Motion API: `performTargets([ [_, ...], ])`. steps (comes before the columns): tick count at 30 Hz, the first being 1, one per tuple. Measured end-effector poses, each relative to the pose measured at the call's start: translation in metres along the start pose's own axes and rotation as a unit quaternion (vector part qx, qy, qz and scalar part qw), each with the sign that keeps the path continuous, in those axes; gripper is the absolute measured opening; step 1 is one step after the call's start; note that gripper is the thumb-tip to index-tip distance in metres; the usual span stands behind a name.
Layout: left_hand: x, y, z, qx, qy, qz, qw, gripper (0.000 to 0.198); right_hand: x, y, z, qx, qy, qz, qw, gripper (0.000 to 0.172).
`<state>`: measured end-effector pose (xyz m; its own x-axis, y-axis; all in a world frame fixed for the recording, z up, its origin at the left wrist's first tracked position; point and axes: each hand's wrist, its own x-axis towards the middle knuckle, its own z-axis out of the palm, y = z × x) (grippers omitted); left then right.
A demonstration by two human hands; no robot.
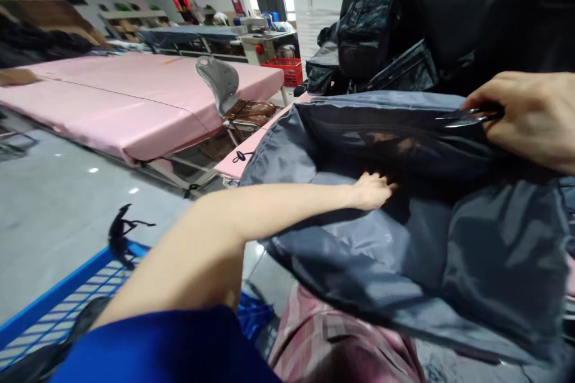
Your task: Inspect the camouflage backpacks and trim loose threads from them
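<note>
A large bag (pixel 381 245) with a shiny grey-blue lining lies open in front of me, its mouth spread wide. My left hand (pixel 374 190) reaches down inside, fingers curled near the dark inner wall; whatever they may grip is hidden in shadow. At the bag's upper right edge, my right hand (pixel 530 116) is closed around metal thread snips (pixel 465 118), whose pointed blades face left over the opening. The snips' handles are covered by the fingers, and I cannot tell whether this hand also grips the bag's rim.
Black bags (pixel 366 30) are piled high behind the open bag. A blue crate (pixel 67 305) with dark straps stands at lower left. Beyond lie a long pink-covered table (pixel 148 96), a grey chair (pixel 220 81) with a brown seat, and a red crate (pixel 290 70).
</note>
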<state>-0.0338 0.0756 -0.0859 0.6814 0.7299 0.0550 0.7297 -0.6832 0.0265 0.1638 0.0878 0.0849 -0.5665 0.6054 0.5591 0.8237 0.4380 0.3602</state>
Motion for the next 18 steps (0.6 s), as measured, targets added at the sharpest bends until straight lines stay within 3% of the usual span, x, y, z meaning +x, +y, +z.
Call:
performTargets([
  [3, -0.011, 0.014, -0.014, -0.048, -0.165, 0.057, 0.983, 0.025, -0.013, 0.027, 0.007, -0.002, 0.001, -0.017, 1.000, 0.028],
  [5, -0.025, 0.023, -0.009, -0.080, -0.281, 0.031, 0.956, 0.017, -0.036, 0.031, 0.014, 0.007, 0.007, -0.008, 1.000, 0.024],
  [7, -0.035, 0.031, 0.002, -0.093, -0.343, -0.015, 0.935, 0.013, -0.063, 0.026, 0.018, 0.010, 0.038, -0.004, 0.999, 0.020],
  [10, -0.037, 0.039, 0.015, -0.102, -0.359, -0.021, 0.928, 0.012, -0.093, 0.014, 0.017, -0.010, 0.073, -0.026, 0.997, 0.016],
  [13, -0.030, 0.043, 0.020, -0.105, -0.375, -0.013, 0.921, 0.008, -0.105, 0.005, 0.011, -0.008, 0.104, -0.043, 0.994, 0.012],
  [16, -0.029, 0.047, 0.025, -0.099, -0.386, -0.023, 0.917, 0.018, -0.110, -0.011, 0.003, 0.074, 0.138, -0.020, 0.987, 0.013],
  [18, -0.034, 0.050, 0.032, -0.120, -0.377, -0.047, 0.917, 0.024, -0.117, -0.031, -0.003, 0.127, 0.120, -0.061, 0.983, 0.016],
])
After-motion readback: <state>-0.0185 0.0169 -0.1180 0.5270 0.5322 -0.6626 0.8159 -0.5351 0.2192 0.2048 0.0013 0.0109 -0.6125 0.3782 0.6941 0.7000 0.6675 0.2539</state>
